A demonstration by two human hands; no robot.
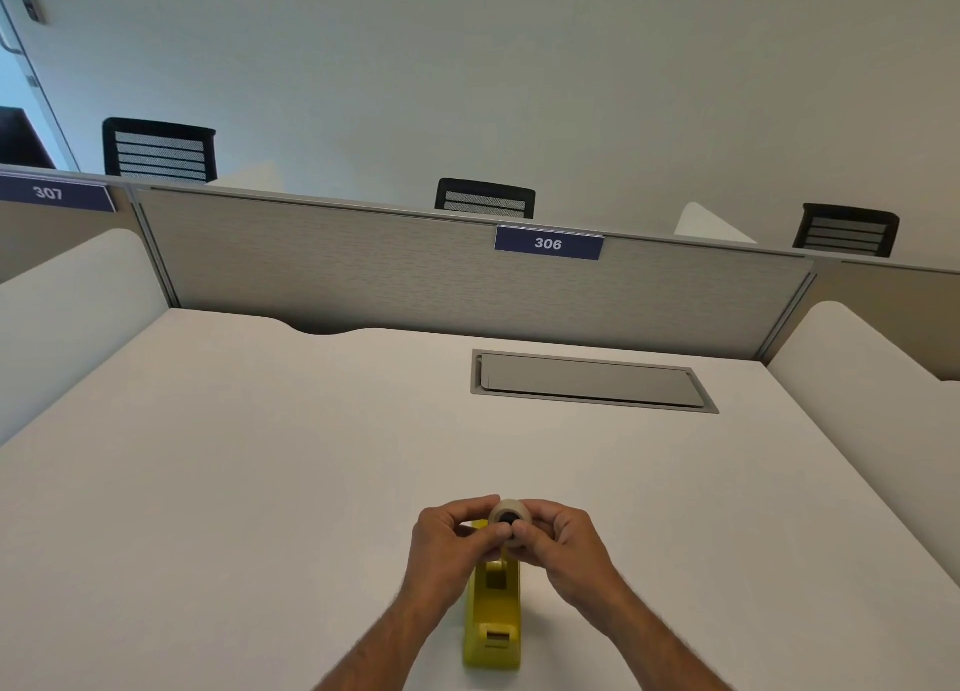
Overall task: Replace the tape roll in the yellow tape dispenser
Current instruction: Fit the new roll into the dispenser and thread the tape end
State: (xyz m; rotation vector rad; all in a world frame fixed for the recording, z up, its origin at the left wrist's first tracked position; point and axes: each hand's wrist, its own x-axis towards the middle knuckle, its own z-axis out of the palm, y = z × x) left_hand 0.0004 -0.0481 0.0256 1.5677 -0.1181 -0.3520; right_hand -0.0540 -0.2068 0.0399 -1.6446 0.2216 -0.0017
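Note:
The yellow tape dispenser (492, 617) stands on the white desk (260, 482) near the front edge, its cutter end toward me. Just above its far end, a pale tape roll (511, 512) with a dark core is held between both hands. My left hand (451, 539) pinches the roll from the left. My right hand (563, 545) pinches it from the right, with a thumb at the core. The dispenser's roll cradle is partly hidden behind my fingers.
A grey cable hatch (592, 380) is set into the desk at the back right. A fabric partition (415, 274) labelled 306 closes off the far edge, with white side dividers (62, 295) on both sides. Black chairs (485, 199) show beyond.

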